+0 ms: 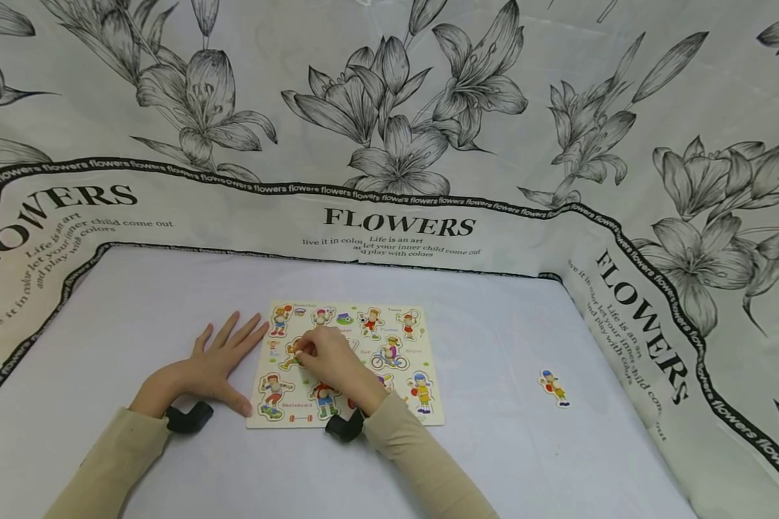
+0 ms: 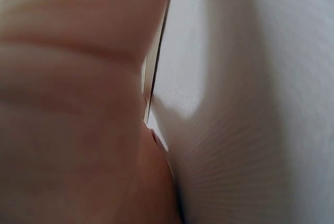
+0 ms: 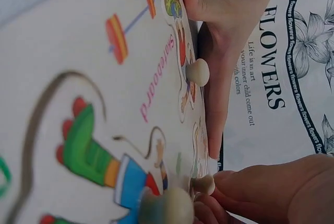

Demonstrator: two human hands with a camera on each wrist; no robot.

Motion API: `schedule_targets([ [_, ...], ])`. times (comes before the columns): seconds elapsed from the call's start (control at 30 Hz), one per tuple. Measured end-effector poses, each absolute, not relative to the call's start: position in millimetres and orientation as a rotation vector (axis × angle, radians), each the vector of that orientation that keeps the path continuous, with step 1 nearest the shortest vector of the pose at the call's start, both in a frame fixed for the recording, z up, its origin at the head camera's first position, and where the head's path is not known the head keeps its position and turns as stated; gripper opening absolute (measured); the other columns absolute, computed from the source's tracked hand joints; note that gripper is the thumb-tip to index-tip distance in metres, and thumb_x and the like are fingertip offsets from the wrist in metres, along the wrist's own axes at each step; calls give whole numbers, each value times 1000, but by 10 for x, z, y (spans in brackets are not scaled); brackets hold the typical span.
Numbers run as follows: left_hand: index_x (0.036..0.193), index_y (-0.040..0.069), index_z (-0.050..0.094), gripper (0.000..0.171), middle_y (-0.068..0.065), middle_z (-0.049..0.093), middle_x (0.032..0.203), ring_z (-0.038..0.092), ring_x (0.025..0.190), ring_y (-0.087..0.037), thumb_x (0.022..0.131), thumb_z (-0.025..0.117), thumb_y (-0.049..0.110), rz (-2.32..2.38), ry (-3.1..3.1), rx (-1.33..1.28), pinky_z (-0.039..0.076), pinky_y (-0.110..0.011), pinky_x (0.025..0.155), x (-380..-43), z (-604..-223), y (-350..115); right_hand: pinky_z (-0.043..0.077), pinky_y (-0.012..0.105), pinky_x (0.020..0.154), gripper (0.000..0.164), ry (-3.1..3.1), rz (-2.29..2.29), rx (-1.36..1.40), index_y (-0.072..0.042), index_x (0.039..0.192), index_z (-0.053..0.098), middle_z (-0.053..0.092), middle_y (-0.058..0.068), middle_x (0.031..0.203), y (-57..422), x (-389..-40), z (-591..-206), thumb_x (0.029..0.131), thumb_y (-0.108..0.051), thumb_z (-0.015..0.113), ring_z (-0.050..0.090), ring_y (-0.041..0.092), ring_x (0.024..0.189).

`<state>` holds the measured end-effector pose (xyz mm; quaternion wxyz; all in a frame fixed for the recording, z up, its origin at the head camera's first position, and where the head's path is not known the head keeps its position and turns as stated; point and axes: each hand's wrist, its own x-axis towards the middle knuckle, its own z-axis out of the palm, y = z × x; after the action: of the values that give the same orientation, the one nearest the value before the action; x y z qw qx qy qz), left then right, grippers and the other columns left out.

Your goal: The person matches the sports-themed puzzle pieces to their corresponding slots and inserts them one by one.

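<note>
A cream wooden knob puzzle board [image 1: 438, 414] with cartoon sports figures lies flat on the table. My left hand [image 1: 214, 367] spreads its fingers along the board's left edge, thumb and fingertips right at the rim. In the left wrist view the palm [image 2: 73, 119] fills much of the frame. With thumb and forefinger, my right hand [image 1: 334, 357] pinches the knob [image 3: 204, 184] of a yellow-clad figure puzzle piece [image 1: 291, 355] at the middle row's left end. That hand and wrist hide the board's centre. Closer to the right wrist camera stands another piece's round knob [image 3: 177, 207].
One loose puzzle piece, a figure with a blue cap and yellow clothes [image 1: 554, 388], lies on the white tablecloth [image 1: 493, 461] to the right of the board. Flower-printed cloth walls [image 1: 402, 216] rise behind and at both sides of the table.
</note>
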<state>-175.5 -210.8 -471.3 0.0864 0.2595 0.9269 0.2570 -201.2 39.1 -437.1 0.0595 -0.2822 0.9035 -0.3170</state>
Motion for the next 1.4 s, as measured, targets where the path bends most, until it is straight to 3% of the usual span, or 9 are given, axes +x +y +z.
schedule_targets([
  [0.3, 160, 19, 10, 139, -11, -1, 167, -17, 148, -40, 54, 78, 77, 711, 2761, 741, -13, -69, 109, -1772, -4738, -2098, 46, 17, 59, 11, 2685, -1039, -847, -7, 97, 74, 63, -6, 79, 474, -2030, -4306, 94, -14, 67, 53, 3, 66],
  [0.5, 160, 13, 12, 139, -15, 0, 166, -14, 148, -44, 55, 82, 72, 695, 2739, 711, -11, -70, 109, -1760, -4661, -2065, 46, 20, 62, 10, 2758, -1072, -812, -6, 96, 74, 64, -2, 81, 584, -2087, -4226, 94, -12, 66, 54, 8, 69],
  [0.83, 160, 14, 12, 138, -16, 1, 166, -14, 147, -45, 55, 82, 70, 724, 2750, 742, -11, -70, 109, -1733, -4686, -2061, 47, 22, 60, 12, 2864, -1188, -791, -5, 97, 74, 68, 3, 82, 820, -2169, -4182, 94, -10, 64, 56, 11, 67],
  [1.4, 160, 13, 11, 141, -15, -1, 166, -15, 148, -43, 53, 82, 73, 709, 2748, 700, -13, -68, 110, -1744, -4696, -2082, 46, 28, 56, 12, 3094, -1257, -568, -4, 99, 74, 65, 4, 76, 1546, -2263, -4186, 94, -12, 66, 55, 15, 62],
])
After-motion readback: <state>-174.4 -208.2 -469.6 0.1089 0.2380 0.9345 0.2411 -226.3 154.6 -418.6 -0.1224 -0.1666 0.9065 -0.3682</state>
